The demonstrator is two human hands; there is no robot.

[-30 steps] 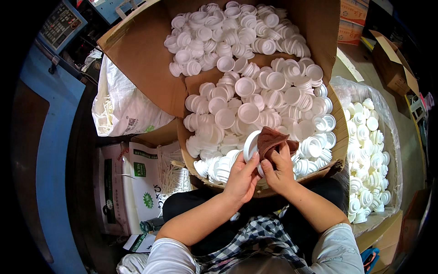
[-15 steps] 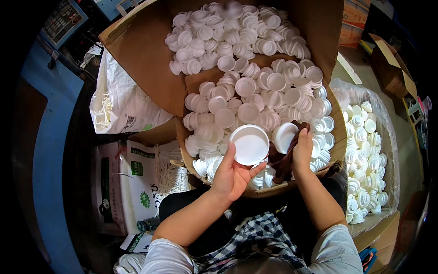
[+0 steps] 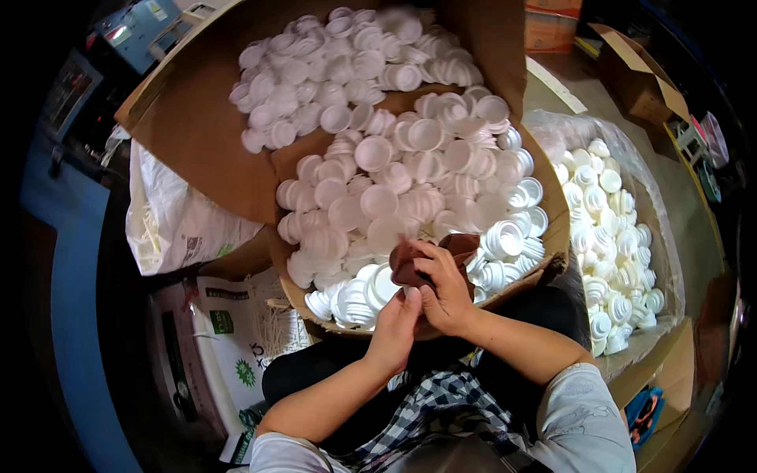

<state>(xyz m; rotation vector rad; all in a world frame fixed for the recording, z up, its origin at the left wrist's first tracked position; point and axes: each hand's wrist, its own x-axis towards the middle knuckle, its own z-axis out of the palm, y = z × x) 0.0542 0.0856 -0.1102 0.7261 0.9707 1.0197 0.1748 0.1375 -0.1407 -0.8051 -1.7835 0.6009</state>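
Both of my hands meet over the near edge of a cardboard box [image 3: 552, 272] heaped with round white plastic lids [image 3: 378, 201]. My right hand [image 3: 448, 293] is closed on a crumpled brown cloth [image 3: 408, 264], which bunches up around its fingers. Just left of it, my left hand [image 3: 397, 325] is closed with the thumb up against the cloth. A white lid [image 3: 382, 285] shows at its fingertips, partly covered by hand and cloth, so the grip on it is only partly visible.
Right of the box, a clear plastic bag [image 3: 670, 236] holds more white lids. A white woven sack [image 3: 169, 217] and a printed carton [image 3: 229, 339] stand at the left. Farther right is an open cardboard box [image 3: 639, 75]; a blue panel [image 3: 71, 299] runs along the far left.
My right hand has brought the cloth leftward to my left hand. The lid that faced up in my left hand is now mostly hidden. The whole view has shifted.
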